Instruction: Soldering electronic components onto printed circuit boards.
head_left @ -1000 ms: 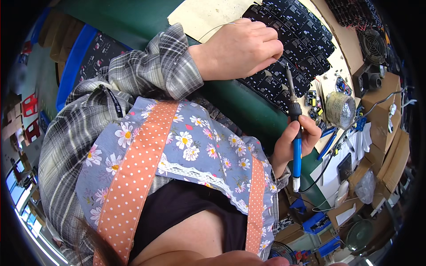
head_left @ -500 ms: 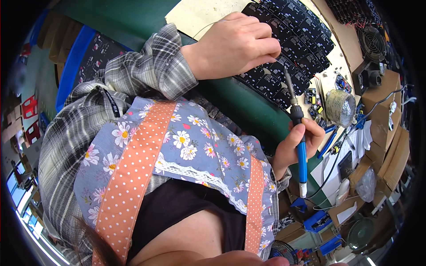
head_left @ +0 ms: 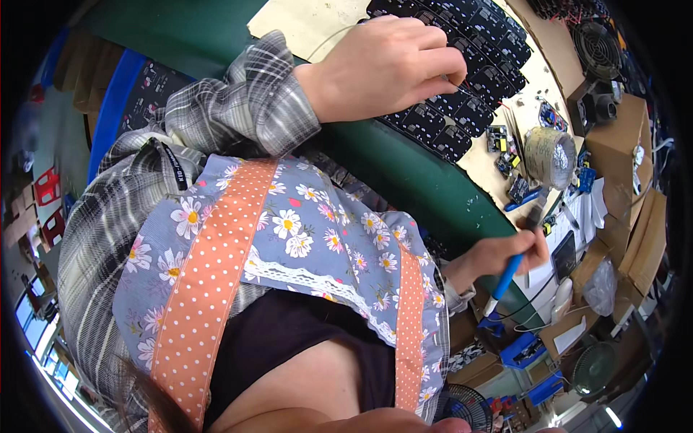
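Observation:
My left hand (head_left: pixel 390 68) is over the panel of black circuit boards (head_left: pixel 433 130), thumb and forefinger pinched together. A thin solder wire (head_left: pixel 326 42) runs behind this hand, and its end at the fingertips is hard to make out. My right hand (head_left: pixel 498 254) grips the blue handle of a soldering iron (head_left: pixel 507 278), right of the boards. The iron's blurred tip points up toward a round, yellowish taped container (head_left: pixel 541 155) with shiny silver material inside. The boards lie on a pale sheet (head_left: pixel 296 22) on the green bench (head_left: pixel 411 173).
Small components with yellow parts (head_left: pixel 498 141) lie beside the taped container. Cardboard boxes (head_left: pixel 617 144), a black fan (head_left: pixel 599 47) and papers stand or lie at the right. A blue tray (head_left: pixel 115 108) is at the left. Blue bins (head_left: pixel 523 350) sit lower right.
My right hand has moved the soldering iron rightward, away from the boards and toward the taped container. My left hand has shifted slightly, still pinching over the boards. The whole view has shifted a little.

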Available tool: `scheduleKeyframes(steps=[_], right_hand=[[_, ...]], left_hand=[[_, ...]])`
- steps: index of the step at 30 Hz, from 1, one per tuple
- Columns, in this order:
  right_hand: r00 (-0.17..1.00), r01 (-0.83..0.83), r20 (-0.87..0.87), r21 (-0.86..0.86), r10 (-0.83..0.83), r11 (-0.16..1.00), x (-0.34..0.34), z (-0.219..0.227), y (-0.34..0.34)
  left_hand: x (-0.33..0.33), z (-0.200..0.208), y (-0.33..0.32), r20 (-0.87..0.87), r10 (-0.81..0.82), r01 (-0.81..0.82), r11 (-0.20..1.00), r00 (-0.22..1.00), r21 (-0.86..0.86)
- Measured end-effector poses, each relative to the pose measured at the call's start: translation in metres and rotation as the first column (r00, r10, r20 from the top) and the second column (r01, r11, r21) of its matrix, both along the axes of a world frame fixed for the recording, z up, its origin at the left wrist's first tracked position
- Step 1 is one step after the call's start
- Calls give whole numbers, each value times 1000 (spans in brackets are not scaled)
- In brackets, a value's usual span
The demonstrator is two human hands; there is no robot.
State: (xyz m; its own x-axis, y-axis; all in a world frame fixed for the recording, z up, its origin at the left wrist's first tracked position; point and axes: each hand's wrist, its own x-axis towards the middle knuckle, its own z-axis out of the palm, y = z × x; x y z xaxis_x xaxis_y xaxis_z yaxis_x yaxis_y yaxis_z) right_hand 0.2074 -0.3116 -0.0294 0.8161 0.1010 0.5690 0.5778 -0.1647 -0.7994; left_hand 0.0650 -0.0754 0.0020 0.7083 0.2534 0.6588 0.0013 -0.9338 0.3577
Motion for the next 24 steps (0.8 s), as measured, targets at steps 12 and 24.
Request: scheduleKeyframes(steps=[12,24], right_hand=[[860,-472,-196,46,471,881,-18,-5,23],[839,-493,-234,50,491,868,-15,-7,21]], left_hand=[[23,-11,-8,-97,-25,29,999,995,35],[40,-11,-12,-114,-30,43,993,993,108]])
